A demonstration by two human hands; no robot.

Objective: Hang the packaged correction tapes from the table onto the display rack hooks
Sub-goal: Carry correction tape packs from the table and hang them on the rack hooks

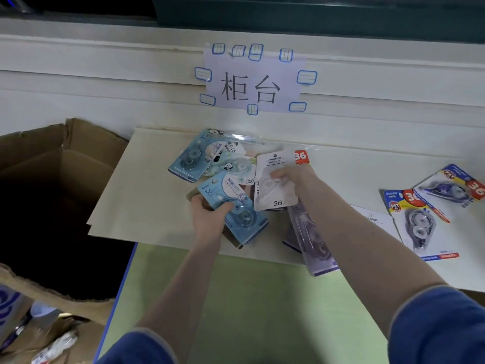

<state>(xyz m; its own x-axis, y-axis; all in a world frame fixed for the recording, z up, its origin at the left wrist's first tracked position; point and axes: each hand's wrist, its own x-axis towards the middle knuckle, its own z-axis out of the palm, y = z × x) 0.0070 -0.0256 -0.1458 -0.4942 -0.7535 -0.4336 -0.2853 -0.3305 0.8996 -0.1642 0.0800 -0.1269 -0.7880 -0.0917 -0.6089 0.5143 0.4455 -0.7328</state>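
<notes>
Several packaged correction tapes lie in a loose pile on the table (162,195). My left hand (207,219) grips a light blue pack (236,206) marked 36, thumb on its face, with a brown pack under it. My right hand (294,179) holds a white pack (273,190) marked 36, fingers curled over its right edge. Behind them lie another blue pack (191,161) and a panda pack (236,166). A purple pack (312,243) lies under my right forearm. No display rack hooks are in view.
An open cardboard box (60,179) stands left of the table. More packs lie at the right: a yellow-and-blue one (417,224) and a blue-and-red one (454,187). A paper sign (252,85) is taped to the white wall behind.
</notes>
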